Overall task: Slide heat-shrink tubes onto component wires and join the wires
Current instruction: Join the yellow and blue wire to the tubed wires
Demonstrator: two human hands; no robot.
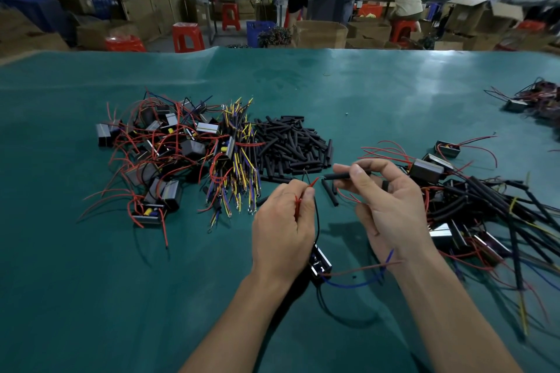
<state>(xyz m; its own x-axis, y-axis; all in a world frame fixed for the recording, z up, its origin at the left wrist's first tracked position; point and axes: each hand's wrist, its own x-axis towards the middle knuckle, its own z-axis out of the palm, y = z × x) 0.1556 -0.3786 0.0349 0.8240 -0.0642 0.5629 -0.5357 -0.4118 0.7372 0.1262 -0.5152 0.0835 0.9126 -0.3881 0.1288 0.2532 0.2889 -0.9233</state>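
Both bare forearms reach in from the near edge over the green mat (pixel 91 281), which looks smooth and slightly glossy. Just beyond the left wrist hangs a small black box-shaped component (pixel 320 262), dangling on a thin black lead, with a blue wire (pixel 357 283) and a dull red one trailing off to its right.

Above it, the left hand (pixel 281 230) has thumb and forefinger pressed together on a red wire (pixel 312 183), whose short free end points up and to the right. The right hand (pixel 391 206) pinches a black heat-shrink tube (pixel 336 175) between thumb and forefinger, the other fingers loosely curled. That tube lies almost level, its long axis running left to right, its open left end facing the wire tip with a small gap between them. I judge the next move to be a short sideways feed along that axis; either hand is near enough to close it. The tube looks matte and soft-walled, so the thin, limp wire may buckle at the mouth if misaligned.

Farther off lie the loose pile of cut tubes (pixel 291 145), a bundle of yellow and blue leads (pixel 236 160) left of it, and a tangle of boxed components (pixel 160 154) at far left. Finished-looking pieces (pixel 472 206) sprawl to the right.
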